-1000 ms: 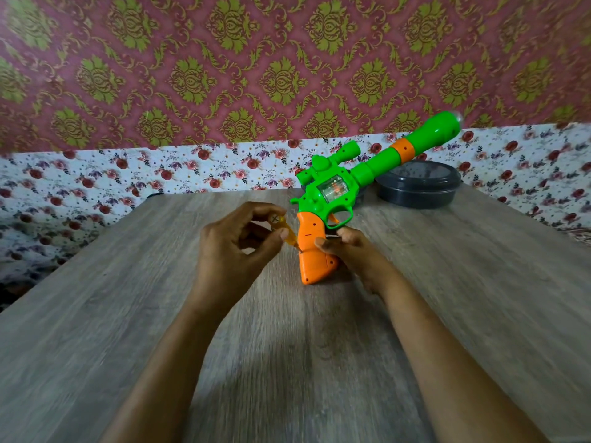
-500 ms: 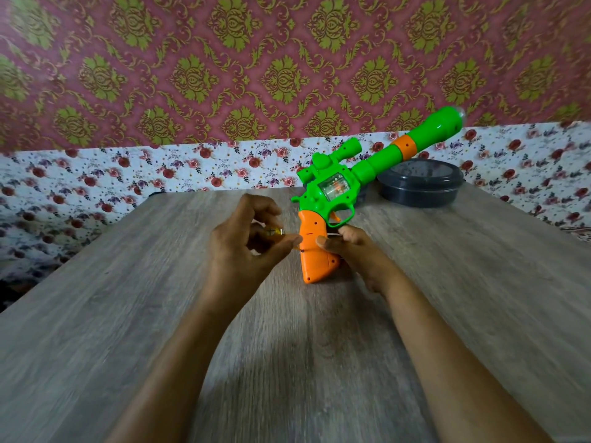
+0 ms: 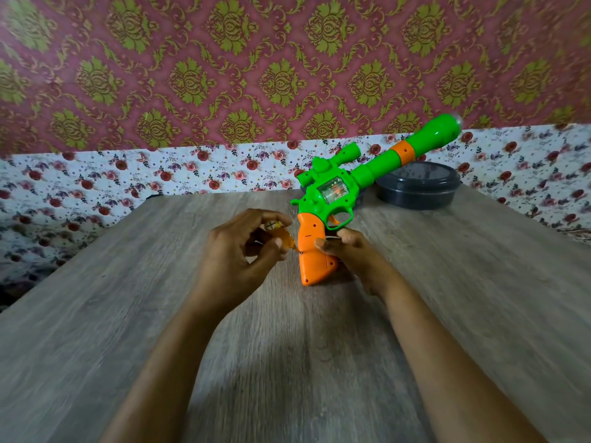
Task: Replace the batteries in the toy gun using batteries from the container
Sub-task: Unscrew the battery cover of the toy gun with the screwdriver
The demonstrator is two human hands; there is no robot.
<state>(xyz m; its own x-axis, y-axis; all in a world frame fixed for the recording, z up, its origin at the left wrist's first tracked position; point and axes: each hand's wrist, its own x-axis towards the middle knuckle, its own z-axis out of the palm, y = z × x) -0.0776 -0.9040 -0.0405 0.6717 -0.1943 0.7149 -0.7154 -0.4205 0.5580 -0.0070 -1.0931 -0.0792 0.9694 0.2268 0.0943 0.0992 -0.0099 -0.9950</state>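
Note:
A green toy gun (image 3: 332, 193) with an orange grip (image 3: 313, 251) stands butt-down on the wooden table (image 3: 128, 314), its barrel pointing up to the right. My right hand (image 3: 348, 254) holds the grip from the right side, thumb on its face. My left hand (image 3: 236, 251) pinches a small amber-handled screwdriver (image 3: 283, 236), whose tip touches the left edge of the orange grip. A dark round lidded container (image 3: 419, 187) sits behind the gun at the back right of the table.
The table ends at a floral-papered wall (image 3: 96, 183) behind it, and its left edge runs diagonally past a dark drop. A small dark thing (image 3: 156, 196) lies at the far edge.
My left hand has turned the screwdriver between its fingers, so the amber handle shows more fully now. The gun and my right hand have stayed nearly still.

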